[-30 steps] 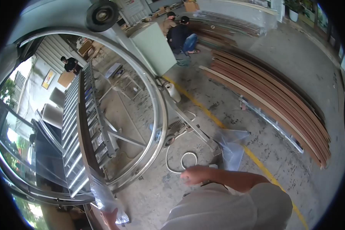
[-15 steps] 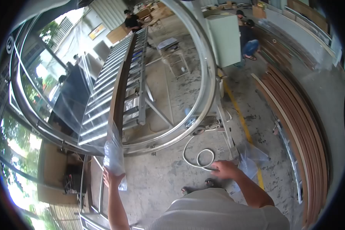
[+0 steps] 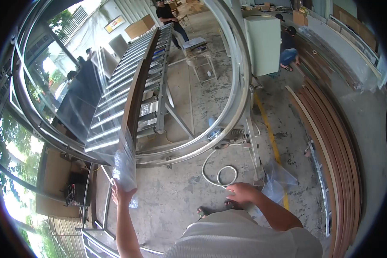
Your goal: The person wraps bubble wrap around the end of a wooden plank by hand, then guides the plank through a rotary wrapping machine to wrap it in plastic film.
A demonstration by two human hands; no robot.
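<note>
A long brown plank (image 3: pixel 136 92) lies along a roller conveyor and passes through a large metal ring (image 3: pixel 244 86). Clear plastic film (image 3: pixel 99 77) stretches from the ring's upper left down to the plank, and its near end is wrapped in film (image 3: pixel 124 170). My left hand (image 3: pixel 123 194) is closed around this wrapped end from below and the side. My right hand (image 3: pixel 241 192) hangs in front of my body with loosely bent fingers, and nothing shows in it. A pale looped hose (image 3: pixel 227 175) lies on the floor just beyond it.
The roller conveyor (image 3: pixel 112 105) extends beyond the ring. Curved-looking brown boards (image 3: pixel 331 159) are stacked at right, near crumpled plastic (image 3: pixel 276 182). A green-grey cabinet (image 3: pixel 261 45) stands behind. One person (image 3: pixel 167 15) stands at the far end; another person (image 3: pixel 289 49) crouches at right.
My view has tilted and shifted slightly. My left hand stays on the wrapped end, and my right hand is still low in front. The far person now stands more upright beside the conveyor.
</note>
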